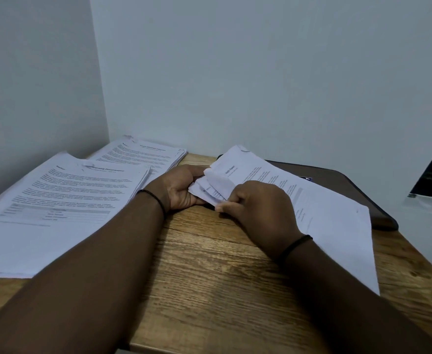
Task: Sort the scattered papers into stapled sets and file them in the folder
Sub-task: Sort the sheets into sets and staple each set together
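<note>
In the head view, both the left hand (181,190) and right hand (255,208) pinched the curled corner of the paper set (324,215) lying partly over the dark folder (358,190), so a careless tug could probably have torn or misaligned its pages.

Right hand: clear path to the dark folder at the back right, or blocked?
Probably not yet. The right hand is pinching the corner of the paper set, which it holds with the left hand, and those sheets lie over the dark folder, covering its near side.
</note>
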